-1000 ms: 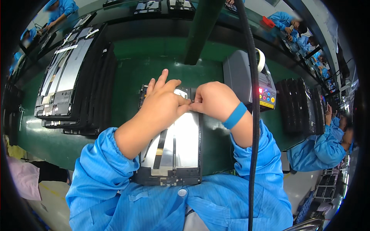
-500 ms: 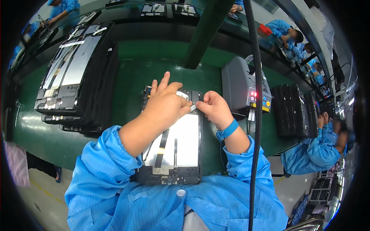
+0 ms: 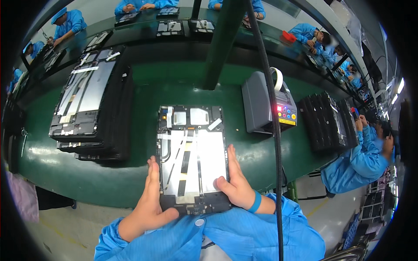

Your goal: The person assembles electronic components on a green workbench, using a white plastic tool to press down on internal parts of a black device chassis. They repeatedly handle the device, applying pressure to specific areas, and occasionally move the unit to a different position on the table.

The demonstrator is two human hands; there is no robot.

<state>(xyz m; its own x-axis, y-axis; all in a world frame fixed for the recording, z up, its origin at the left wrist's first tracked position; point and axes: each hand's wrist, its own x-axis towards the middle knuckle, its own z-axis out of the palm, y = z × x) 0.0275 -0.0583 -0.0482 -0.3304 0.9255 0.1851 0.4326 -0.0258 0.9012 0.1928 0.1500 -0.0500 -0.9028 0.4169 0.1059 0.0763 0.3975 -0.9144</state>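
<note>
The person in the blue coat (image 3: 174, 237) has an open tablet (image 3: 211, 158) between both palms, close to the chest at the near edge of the green table (image 3: 143, 93). Its inner side faces up at us: silver plates in a black frame, dark ribbon strips down the middle, and a short white strip (image 3: 214, 124) set aslant near the top right corner.

The left hand (image 3: 150, 202) is pressed along the tablet's left edge, fingers straight, thumb out by the lower corner. The right hand (image 3: 237, 187) grips the opposite edge, its thumb laid over the silver face; a blue band (image 3: 256, 202) circles that wrist. From here I can't tell whether the tablet touches the table or is held just above it.

A tall stack of similar tablets (image 3: 85, 100) stands to the left. On the right sit a grey tape dispenser (image 3: 259, 100) with a pale roll on top and, beyond it, a row of dark panels (image 3: 324, 124). A black cable (image 3: 273, 143) hangs in front of the dispenser.
</note>
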